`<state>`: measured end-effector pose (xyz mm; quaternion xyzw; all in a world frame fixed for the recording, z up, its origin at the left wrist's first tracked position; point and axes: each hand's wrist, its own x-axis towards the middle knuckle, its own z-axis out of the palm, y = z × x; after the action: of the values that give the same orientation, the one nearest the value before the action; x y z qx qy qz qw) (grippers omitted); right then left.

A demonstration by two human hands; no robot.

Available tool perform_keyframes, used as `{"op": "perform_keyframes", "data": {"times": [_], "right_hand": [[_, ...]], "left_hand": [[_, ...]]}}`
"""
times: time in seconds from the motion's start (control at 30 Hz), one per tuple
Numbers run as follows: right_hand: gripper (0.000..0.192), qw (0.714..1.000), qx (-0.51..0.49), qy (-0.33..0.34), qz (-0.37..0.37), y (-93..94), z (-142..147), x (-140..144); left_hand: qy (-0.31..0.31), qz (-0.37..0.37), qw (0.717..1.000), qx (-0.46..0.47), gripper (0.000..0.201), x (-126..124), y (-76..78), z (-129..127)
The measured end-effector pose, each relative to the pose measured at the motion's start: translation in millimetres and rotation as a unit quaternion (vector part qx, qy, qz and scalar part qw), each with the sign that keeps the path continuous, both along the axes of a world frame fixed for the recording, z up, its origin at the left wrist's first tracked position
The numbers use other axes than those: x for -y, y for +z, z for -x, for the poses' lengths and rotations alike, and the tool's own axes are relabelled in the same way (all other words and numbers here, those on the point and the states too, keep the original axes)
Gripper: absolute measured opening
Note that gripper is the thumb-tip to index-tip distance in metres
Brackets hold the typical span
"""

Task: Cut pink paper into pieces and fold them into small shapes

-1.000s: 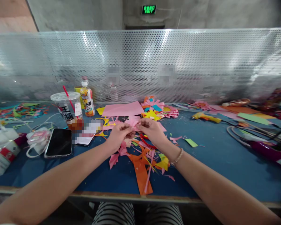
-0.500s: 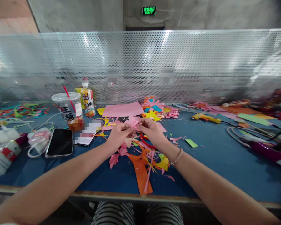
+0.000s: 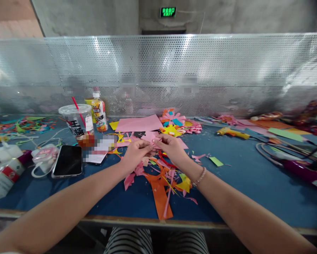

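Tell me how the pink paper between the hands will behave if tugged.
The pink paper is probably light: the left hand and right hand just pinch it. It looks thin, so it would likely flex. Creasing seems likely too, as the pink scraps nearby look bent.

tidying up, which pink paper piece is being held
The small pink piece between the left hand and right hand; the large pink sheet lies on the table.
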<state>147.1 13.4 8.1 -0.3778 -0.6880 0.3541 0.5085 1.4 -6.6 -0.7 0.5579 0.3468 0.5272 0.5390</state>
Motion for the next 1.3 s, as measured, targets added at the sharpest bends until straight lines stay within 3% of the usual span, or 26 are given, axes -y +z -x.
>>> {"op": "perform_keyframes", "data": {"times": [0.2, 0.53, 0.87, 1.07, 1.3], "right_hand": [[0.017, 1.0, 0.013, -0.014, -0.007, 5.8, 1, 5], [0.017, 0.999, 0.016, -0.028, 0.005, 11.3, 3, 11], [0.019, 0.998, -0.05, 0.036, 0.018, 6.9, 4, 9], [0.016, 1.0, -0.018, -0.005, -0.007, 8.9, 3, 9], [0.016, 0.999, 0.035, 0.013, -0.027, 12.1, 2, 10]], "left_hand": [[-0.016, 0.028, 0.999, 0.042, 0.019, 0, 0.2, 0], [-0.017, 0.022, 0.999, 0.036, 0.018, 3, 4.0, 0], [0.011, -0.001, 1.0, 0.029, 0.013, -4, -0.1, 3], [0.003, 0.028, 0.999, 0.041, 0.013, -3, 0.7, 1], [-0.019, -0.043, 0.995, -0.084, 0.027, -3, -0.5, 3]]}}
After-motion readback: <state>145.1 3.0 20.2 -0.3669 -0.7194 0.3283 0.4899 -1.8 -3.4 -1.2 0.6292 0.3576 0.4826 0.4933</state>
